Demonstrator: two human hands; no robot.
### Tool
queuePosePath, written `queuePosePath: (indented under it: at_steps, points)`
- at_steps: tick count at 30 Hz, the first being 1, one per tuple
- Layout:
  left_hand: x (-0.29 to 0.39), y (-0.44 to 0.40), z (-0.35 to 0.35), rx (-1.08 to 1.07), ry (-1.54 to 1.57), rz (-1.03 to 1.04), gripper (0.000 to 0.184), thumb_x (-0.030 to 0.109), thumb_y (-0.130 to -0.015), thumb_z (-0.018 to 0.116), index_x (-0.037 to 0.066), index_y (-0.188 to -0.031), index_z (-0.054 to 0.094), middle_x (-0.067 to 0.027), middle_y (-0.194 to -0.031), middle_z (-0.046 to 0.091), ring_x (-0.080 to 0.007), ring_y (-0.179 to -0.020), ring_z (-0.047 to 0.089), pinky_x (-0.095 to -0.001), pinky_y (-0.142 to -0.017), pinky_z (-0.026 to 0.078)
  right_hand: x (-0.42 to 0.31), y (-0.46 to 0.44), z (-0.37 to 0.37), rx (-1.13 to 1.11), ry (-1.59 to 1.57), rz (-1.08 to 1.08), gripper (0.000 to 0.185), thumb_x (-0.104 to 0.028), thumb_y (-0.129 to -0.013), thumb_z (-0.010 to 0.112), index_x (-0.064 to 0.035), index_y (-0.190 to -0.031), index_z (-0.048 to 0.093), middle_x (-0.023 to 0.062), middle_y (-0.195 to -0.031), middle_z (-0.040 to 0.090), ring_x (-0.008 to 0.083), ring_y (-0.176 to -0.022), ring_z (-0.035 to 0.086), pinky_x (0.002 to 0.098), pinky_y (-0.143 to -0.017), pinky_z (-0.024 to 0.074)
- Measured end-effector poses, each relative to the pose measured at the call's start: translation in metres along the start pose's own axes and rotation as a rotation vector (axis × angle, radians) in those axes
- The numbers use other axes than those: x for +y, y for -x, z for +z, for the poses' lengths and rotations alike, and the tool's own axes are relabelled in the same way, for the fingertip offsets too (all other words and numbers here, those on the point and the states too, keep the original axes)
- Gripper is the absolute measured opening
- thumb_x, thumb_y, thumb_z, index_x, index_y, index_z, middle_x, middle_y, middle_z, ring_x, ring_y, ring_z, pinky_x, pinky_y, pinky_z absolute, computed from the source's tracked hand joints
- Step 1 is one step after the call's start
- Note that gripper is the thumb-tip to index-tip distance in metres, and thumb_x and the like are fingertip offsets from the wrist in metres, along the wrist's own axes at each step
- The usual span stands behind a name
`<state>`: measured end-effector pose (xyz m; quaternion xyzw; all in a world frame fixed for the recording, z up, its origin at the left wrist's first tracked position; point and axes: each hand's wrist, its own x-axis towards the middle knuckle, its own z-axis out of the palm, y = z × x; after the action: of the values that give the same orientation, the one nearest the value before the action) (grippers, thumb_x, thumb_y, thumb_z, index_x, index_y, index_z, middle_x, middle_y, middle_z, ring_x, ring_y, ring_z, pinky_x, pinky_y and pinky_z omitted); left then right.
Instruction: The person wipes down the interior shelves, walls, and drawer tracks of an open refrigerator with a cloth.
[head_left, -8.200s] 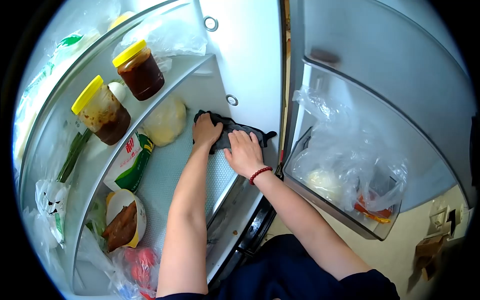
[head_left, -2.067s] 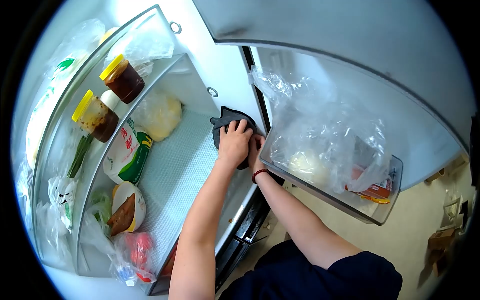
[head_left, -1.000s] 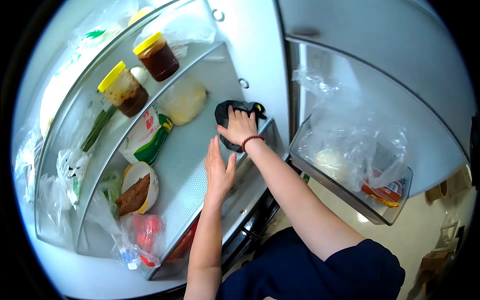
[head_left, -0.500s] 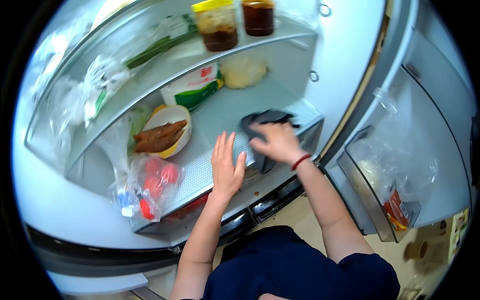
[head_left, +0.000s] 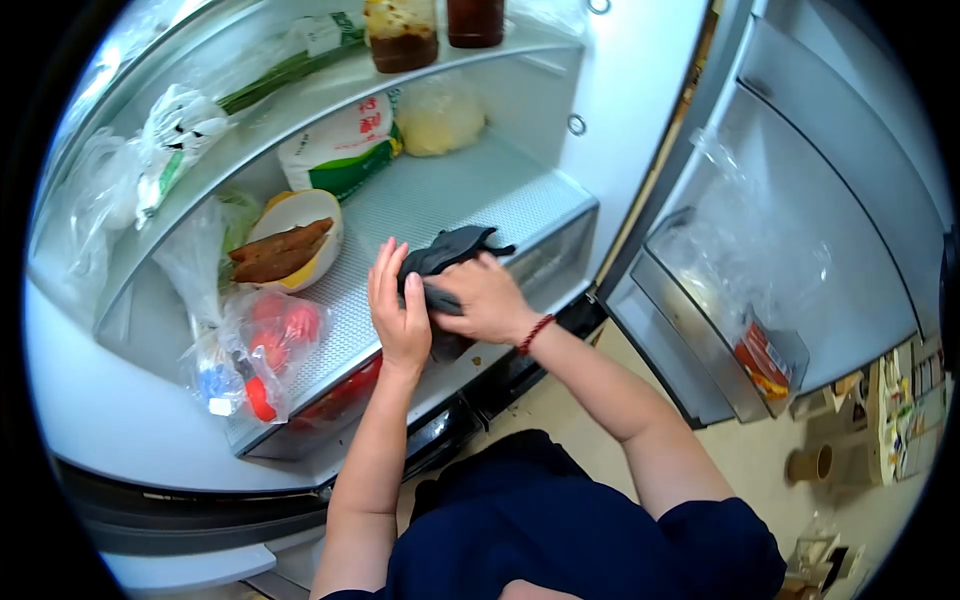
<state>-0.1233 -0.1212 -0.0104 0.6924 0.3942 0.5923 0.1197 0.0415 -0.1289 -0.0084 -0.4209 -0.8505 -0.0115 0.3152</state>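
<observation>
My right hand (head_left: 485, 298), with a red cord bracelet at the wrist, is closed on a dark grey cloth (head_left: 458, 248) at the front of the ribbed fridge shelf (head_left: 450, 195). Part of the cloth spreads flat past the fingers. Upright at the cloth's left side, my left hand (head_left: 402, 318) has its fingers extended and touches or nearly touches it. To the left on the same shelf stands a white and yellow bowl (head_left: 330, 250) with brown sweet potatoes (head_left: 283, 253). A clear bag of red fruit (head_left: 285, 335) lies at the shelf's front left.
Behind are a green and white packet (head_left: 345, 150) and a bagged pale yellow item (head_left: 440, 125). Jars (head_left: 400, 40) and bagged greens (head_left: 290, 85) sit on the shelf above. On the right, the open fridge door (head_left: 830, 190) has a bin (head_left: 700, 330) with packages.
My right hand and the cloth have moved left along the shelf, up to my left hand. The whole view has shifted, so the fridge contents appear farther left and higher.
</observation>
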Motion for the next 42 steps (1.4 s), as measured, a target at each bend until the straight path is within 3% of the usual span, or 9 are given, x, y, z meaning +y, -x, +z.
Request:
queuePosePath:
  at_steps: [5, 11, 15, 18, 26, 31, 36, 40, 42]
  points:
    - [-0.007, -0.003, 0.007, -0.262, -0.168, -0.067, 0.038, 0.021, -0.092, 0.058, 0.004, -0.126, 0.061, -0.0213, -0.139, 0.053, -0.0374, -0.133, 0.046, -0.0505, -0.113, 0.028, 0.087, 0.046, -0.009, 0.099, 0.35, 0.145, 0.072, -0.071, -0.086, 0.051, -0.0182, -0.136, 0.052, 0.0065, -0.111, 0.057, 0.0271, -0.104, 0.051, 0.0505, -0.11, 0.0285]
    - [-0.008, -0.004, 0.011, -0.477, -0.308, -0.013, 0.045, 0.03, -0.089, 0.066, 0.005, -0.127, 0.062, -0.0207, -0.141, 0.052, -0.0348, -0.139, 0.04, -0.0528, -0.117, 0.022, 0.065, 0.061, 0.069, 0.723, -0.141, 0.567, 0.062, -0.034, -0.091, 0.063, -0.0011, -0.139, 0.042, 0.0293, -0.133, 0.045, 0.0497, -0.127, 0.039, 0.0503, -0.111, 0.0311]
    - [-0.002, -0.005, 0.014, -0.486, -0.275, -0.032, 0.044, 0.027, -0.09, 0.066, 0.005, -0.127, 0.062, -0.0202, -0.141, 0.053, -0.0337, -0.14, 0.04, -0.0515, -0.118, 0.021, 0.017, 0.084, 0.117, 0.55, -0.204, 0.531, 0.065, -0.017, -0.073, 0.073, 0.0008, -0.13, 0.047, 0.0274, -0.129, 0.048, 0.0467, -0.123, 0.044, 0.0503, -0.109, 0.0334]
    - [0.008, -0.004, 0.014, -0.554, -0.372, 0.035, 0.043, 0.023, -0.089, 0.067, 0.005, -0.128, 0.062, -0.0191, -0.14, 0.054, -0.0336, -0.14, 0.041, -0.0506, -0.118, 0.02, 0.026, 0.1, 0.104, 0.306, -0.1, 0.482, 0.065, -0.014, -0.075, 0.069, 0.0011, -0.133, 0.043, 0.0281, -0.131, 0.045, 0.0484, -0.122, 0.042, 0.0534, -0.108, 0.0336]
    - [0.012, -0.004, 0.016, -0.625, -0.494, 0.104, 0.042, 0.015, -0.088, 0.068, 0.008, -0.129, 0.061, -0.0159, -0.141, 0.054, -0.0323, -0.139, 0.041, -0.0506, -0.118, 0.022, 0.101, 0.092, 0.104, 0.506, -0.066, 0.533, 0.046, -0.025, -0.089, 0.059, -0.0018, -0.128, 0.05, 0.0246, -0.125, 0.052, 0.0437, -0.119, 0.047, 0.0513, -0.106, 0.0353]
    - [0.009, -0.004, 0.016, -0.617, -0.462, 0.084, 0.044, 0.012, -0.087, 0.069, 0.011, -0.13, 0.061, -0.0156, -0.141, 0.054, -0.0321, -0.14, 0.041, -0.0493, -0.118, 0.022, 0.084, 0.037, 0.115, 1.179, -0.63, 1.009, 0.046, -0.022, -0.1, 0.045, 0.0119, -0.131, 0.043, 0.0314, -0.134, 0.044, 0.0475, -0.122, 0.041, 0.0498, -0.107, 0.0293]
    - [0.009, -0.005, 0.018, -0.642, -0.513, 0.142, 0.044, 0.01, -0.088, 0.066, 0.008, -0.132, 0.058, -0.0168, -0.143, 0.052, -0.0331, -0.14, 0.04, -0.0501, -0.118, 0.022, -0.037, 0.06, 0.145, 0.676, -0.446, 0.625, 0.059, -0.016, -0.091, 0.057, 0.0079, -0.14, 0.036, 0.0331, -0.145, 0.034, 0.0489, -0.138, 0.029, 0.0547, -0.116, 0.0192]
    - [0.011, -0.003, 0.019, -0.649, -0.492, 0.134, 0.044, 0.009, -0.089, 0.066, 0.006, -0.132, 0.058, -0.0182, -0.142, 0.052, -0.0332, -0.14, 0.04, -0.0493, -0.118, 0.021, 0.04, 0.068, 0.144, 0.624, -0.149, 0.647, 0.059, -0.02, -0.092, 0.053, 0.0086, -0.141, 0.036, 0.0334, -0.143, 0.038, 0.0485, -0.134, 0.034, 0.0523, -0.114, 0.0236]
    - [0.009, -0.004, 0.018, -0.649, -0.496, 0.138, 0.044, 0.01, -0.089, 0.066, 0.006, -0.131, 0.058, -0.0185, -0.142, 0.052, -0.0332, -0.139, 0.041, -0.049, -0.118, 0.022, 0.119, 0.063, 0.141, 0.693, -0.333, 0.971, 0.054, -0.021, -0.094, 0.052, 0.0065, -0.138, 0.04, 0.0307, -0.141, 0.041, 0.0462, -0.13, 0.038, 0.0496, -0.113, 0.0268]
